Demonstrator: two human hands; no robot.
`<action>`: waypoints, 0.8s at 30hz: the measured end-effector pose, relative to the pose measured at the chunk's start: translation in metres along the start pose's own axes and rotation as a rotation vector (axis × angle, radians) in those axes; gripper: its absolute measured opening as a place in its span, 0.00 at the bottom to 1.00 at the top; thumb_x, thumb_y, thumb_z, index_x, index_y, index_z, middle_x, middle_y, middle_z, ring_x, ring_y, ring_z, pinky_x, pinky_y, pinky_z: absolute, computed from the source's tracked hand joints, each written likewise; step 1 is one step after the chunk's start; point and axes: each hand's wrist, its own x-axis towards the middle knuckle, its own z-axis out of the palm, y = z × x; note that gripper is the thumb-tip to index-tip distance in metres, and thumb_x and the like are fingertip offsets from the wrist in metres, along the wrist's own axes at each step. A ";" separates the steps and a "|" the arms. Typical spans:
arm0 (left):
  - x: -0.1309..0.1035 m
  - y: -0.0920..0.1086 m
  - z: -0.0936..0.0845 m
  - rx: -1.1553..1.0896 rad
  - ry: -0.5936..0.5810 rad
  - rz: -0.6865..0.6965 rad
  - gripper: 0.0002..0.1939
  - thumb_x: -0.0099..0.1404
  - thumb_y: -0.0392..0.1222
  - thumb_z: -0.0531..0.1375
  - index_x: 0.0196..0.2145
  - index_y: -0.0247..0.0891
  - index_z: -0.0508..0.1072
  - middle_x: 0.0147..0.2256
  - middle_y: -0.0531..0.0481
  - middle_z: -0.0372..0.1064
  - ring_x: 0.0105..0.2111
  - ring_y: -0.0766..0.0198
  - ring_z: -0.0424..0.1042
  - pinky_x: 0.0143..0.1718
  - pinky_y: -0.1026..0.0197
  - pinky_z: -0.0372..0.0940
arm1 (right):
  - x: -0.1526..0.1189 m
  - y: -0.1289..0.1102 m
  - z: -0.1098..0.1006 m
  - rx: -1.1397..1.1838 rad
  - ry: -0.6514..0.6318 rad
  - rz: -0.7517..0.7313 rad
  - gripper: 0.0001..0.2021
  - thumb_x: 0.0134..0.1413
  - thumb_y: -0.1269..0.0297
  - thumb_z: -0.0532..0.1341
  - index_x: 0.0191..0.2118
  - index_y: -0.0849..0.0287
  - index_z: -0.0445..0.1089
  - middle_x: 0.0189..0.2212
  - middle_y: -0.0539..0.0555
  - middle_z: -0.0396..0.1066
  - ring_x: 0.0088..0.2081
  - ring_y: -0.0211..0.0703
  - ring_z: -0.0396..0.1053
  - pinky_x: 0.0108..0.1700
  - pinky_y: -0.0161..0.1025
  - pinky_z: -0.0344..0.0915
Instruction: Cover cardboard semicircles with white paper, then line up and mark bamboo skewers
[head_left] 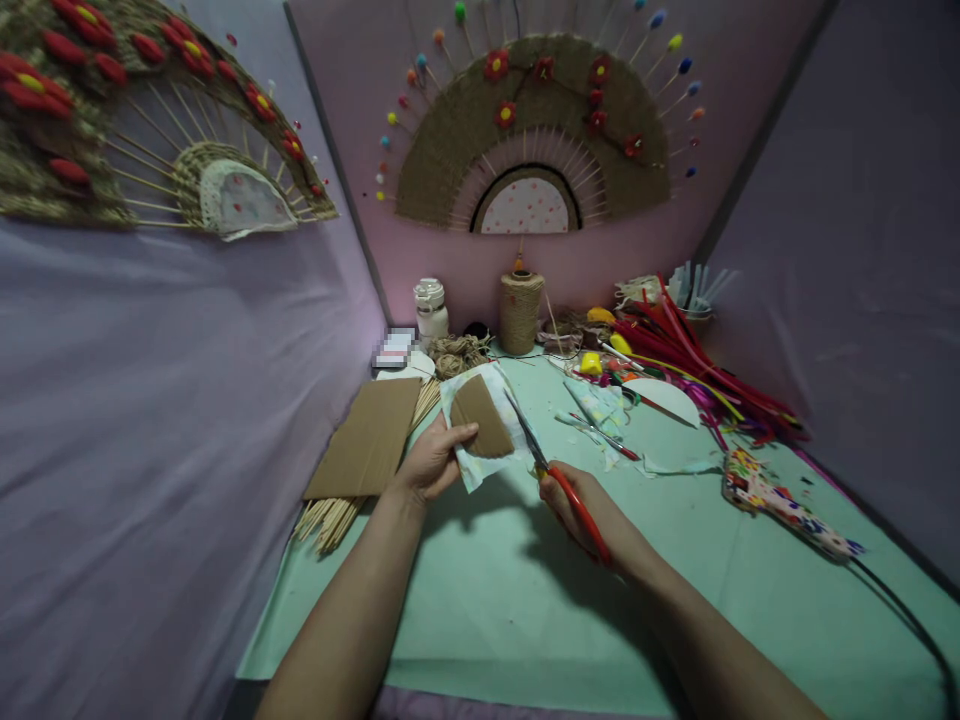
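My left hand [435, 458] pinches a half-round piece of cardboard [482, 415] together with a pale patterned cloth [475, 474] behind it, thumb on top. The cloth sticks out past the cardboard all round. In my right hand [589, 510] is a pair of scissors [574, 505] with red handles, fingers wrapped round the grips. Its blades point up and away, lying along the right edge of the cloth; whether they are parted is hard to see. Both hands are above the green table cover [480, 600].
Left of my hands a cardboard sheet [367, 435] lies on thin wooden sticks [330, 522]. A twine spool [520, 312] and a white jar [431, 310] stand at the back. Red pipe cleaners [675, 350] and a corded glue gun [784, 505] lie right. Decorated fans [450, 150] hang on the walls.
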 end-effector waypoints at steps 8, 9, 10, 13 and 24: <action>-0.003 0.000 0.001 0.010 -0.030 -0.027 0.29 0.51 0.30 0.66 0.51 0.37 0.68 0.44 0.45 0.75 0.43 0.55 0.75 0.50 0.52 0.68 | -0.003 -0.001 -0.001 0.021 -0.044 -0.059 0.30 0.52 0.30 0.44 0.30 0.56 0.57 0.21 0.46 0.56 0.22 0.35 0.52 0.23 0.34 0.49; -0.004 -0.001 0.001 0.014 -0.043 -0.043 0.29 0.51 0.30 0.66 0.52 0.37 0.68 0.43 0.44 0.75 0.43 0.55 0.75 0.50 0.52 0.68 | -0.004 -0.002 -0.001 0.025 -0.044 -0.063 0.30 0.52 0.29 0.44 0.30 0.56 0.57 0.21 0.46 0.56 0.22 0.35 0.53 0.23 0.34 0.49; -0.004 -0.002 0.001 0.018 -0.054 -0.057 0.29 0.51 0.31 0.66 0.52 0.36 0.68 0.43 0.44 0.76 0.43 0.54 0.75 0.50 0.51 0.68 | -0.004 -0.003 -0.001 0.028 -0.042 -0.064 0.31 0.52 0.29 0.44 0.30 0.56 0.57 0.21 0.46 0.56 0.22 0.35 0.52 0.23 0.34 0.49; -0.004 -0.005 0.001 0.022 -0.081 -0.071 0.29 0.52 0.32 0.66 0.52 0.36 0.67 0.44 0.43 0.75 0.44 0.53 0.75 0.51 0.50 0.67 | -0.005 -0.005 -0.002 0.026 -0.037 -0.061 0.31 0.51 0.28 0.43 0.30 0.56 0.56 0.20 0.46 0.54 0.22 0.36 0.52 0.23 0.35 0.50; -0.002 -0.006 0.001 0.038 -0.087 -0.065 0.29 0.52 0.33 0.67 0.52 0.36 0.67 0.45 0.42 0.75 0.42 0.53 0.76 0.49 0.50 0.68 | -0.002 -0.002 -0.004 -0.007 0.026 -0.061 0.28 0.53 0.31 0.45 0.27 0.55 0.54 0.19 0.45 0.54 0.22 0.35 0.51 0.23 0.35 0.50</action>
